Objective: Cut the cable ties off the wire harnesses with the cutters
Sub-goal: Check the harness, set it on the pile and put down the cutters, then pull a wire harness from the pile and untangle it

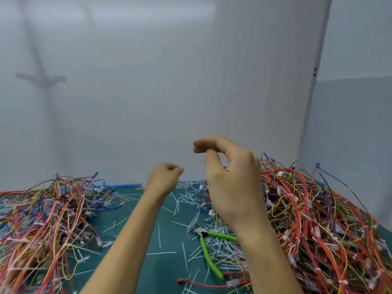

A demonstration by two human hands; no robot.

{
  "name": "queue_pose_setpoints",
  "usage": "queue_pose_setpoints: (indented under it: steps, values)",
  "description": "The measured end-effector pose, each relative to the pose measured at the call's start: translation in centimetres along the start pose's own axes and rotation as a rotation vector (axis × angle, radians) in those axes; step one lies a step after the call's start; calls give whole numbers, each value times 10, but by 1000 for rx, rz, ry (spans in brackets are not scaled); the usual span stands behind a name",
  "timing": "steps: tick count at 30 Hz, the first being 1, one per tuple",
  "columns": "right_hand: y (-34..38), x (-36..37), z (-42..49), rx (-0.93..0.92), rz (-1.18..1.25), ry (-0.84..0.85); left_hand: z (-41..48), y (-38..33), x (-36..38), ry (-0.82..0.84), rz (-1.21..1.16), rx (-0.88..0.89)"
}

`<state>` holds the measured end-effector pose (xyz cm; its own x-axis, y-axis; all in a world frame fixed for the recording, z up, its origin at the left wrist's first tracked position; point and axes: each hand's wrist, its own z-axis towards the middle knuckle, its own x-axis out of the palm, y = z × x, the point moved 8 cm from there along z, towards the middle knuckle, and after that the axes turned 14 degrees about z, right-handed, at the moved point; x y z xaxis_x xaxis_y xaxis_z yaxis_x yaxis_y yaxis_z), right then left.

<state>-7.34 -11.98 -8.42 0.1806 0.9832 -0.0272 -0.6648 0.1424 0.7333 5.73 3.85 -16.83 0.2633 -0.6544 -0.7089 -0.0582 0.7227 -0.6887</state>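
My left hand (163, 179) hovers above the far middle of the green mat (135, 234), blurred, with its fingers curled into a loose fist and nothing visible in it. My right hand (229, 179) is raised beside it. Its fingers are bent over the thumb with a small gap, and nothing shows between them. The green-handled cutters (209, 251) lie on the mat below my right forearm, jaws pointing to the upper left, untouched. One pile of wire harnesses (53, 221) covers the left of the table and a larger pile (322, 225) covers the right.
Several cut white cable ties (186, 200) lie scattered over the mat between the piles, thickest around the cutters. A loose red wire (201, 283) lies at the front. A white wall stands close behind the table, and a panel closes the right side.
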Motion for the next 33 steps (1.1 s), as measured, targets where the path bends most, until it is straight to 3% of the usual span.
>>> queue_pose_setpoints:
  steps: [4,7,12,17,22,25,29,33]
  values:
    - [-3,5,-2,14,-27,12,2,84,-46,-243,504,-300]
    - [-4,13,-4,31,-58,52,-13,118,-54,-313,600,-400]
    - [-6,23,-7,25,-102,110,-26,132,-56,-344,562,-422]
    - [-14,32,-8,42,-135,176,-22,132,-83,-445,433,-330]
    - [-22,43,-11,53,-157,211,-11,140,-98,-357,506,-301]
    - [-31,49,-12,100,-190,225,-13,129,-104,-351,423,-258]
    - [-50,61,-16,189,-207,261,-21,111,-123,-464,285,-186]
    - [-72,78,-19,339,-3,234,-26,99,-122,-395,63,-125]
